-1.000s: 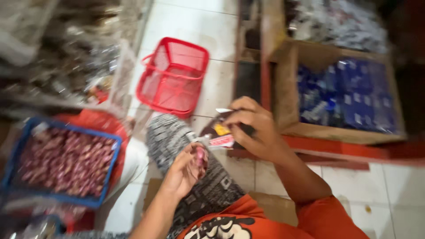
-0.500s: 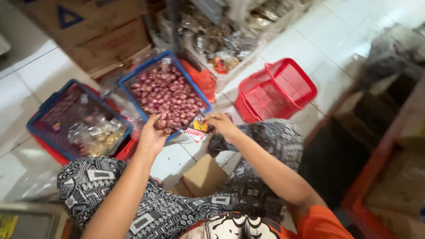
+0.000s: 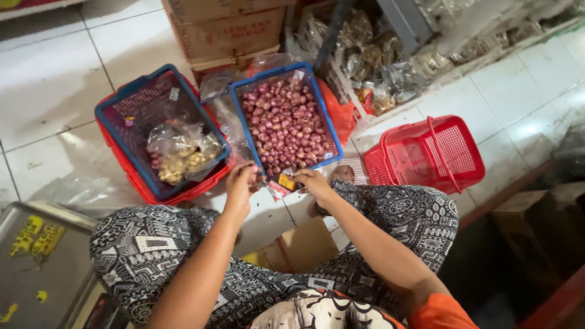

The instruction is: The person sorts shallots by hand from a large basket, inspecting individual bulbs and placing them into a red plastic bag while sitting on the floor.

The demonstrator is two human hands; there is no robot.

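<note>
Both hands have dropped nearer the blue basket [image 3: 239, 103] of red shallots [image 3: 286, 125]. Right hand [image 3: 312, 181] pinches a small packet [image 3: 281, 184] at its edge; left hand [image 3: 239, 181] seems closed on clear plastic.

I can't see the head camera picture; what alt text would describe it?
A seated person's left hand and right hand hold a small red-and-yellow packet beside a blue basket of shallots. An empty red basket stands on the white tiled floor.
</note>
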